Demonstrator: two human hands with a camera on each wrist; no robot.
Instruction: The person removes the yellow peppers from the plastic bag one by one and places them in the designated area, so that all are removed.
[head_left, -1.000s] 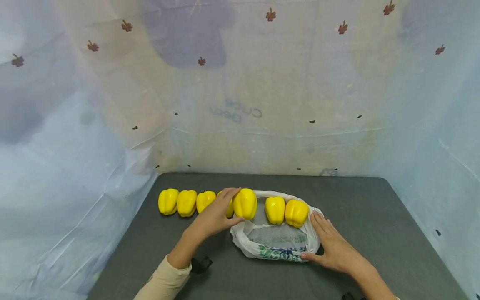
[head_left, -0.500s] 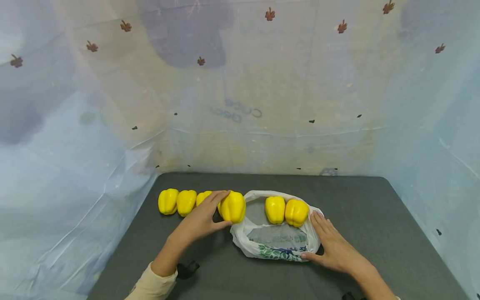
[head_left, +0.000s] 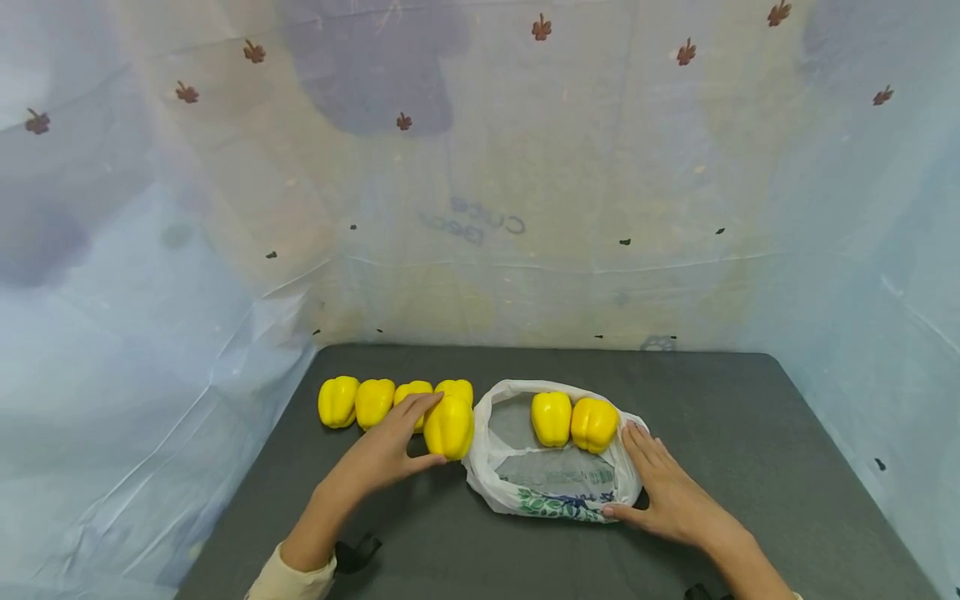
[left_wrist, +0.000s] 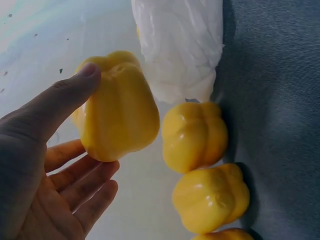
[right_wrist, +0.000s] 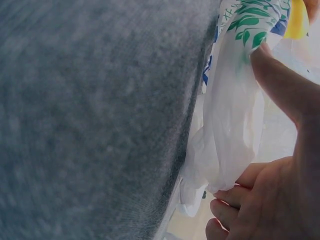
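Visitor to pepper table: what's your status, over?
Left hand gripping a yellow pepper. Right hand touching the plastic bag. Bag open, two peppers inside. Nothing visibly blocking the way in.

Smooth, glossy skins were noted on the yellow, lobed bell peppers [head_left: 551,419]. The white, green-and-blue-printed plastic bag [head_left: 517,498] was seen as thin, crinkled. The flat, dark grey tabletop [head_left: 720,417] was found matt, finely textured; the pale, patterned backdrop sheet [head_left: 562,183], creased.

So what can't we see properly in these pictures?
Head view: the third pepper from the left, partly behind the left hand.
Head view: the row's rightmost pepper, partly behind the held pepper.
Left wrist view: the bottom pepper, cut off by the edge.
Right wrist view: inside the white bag, hidden by its side.
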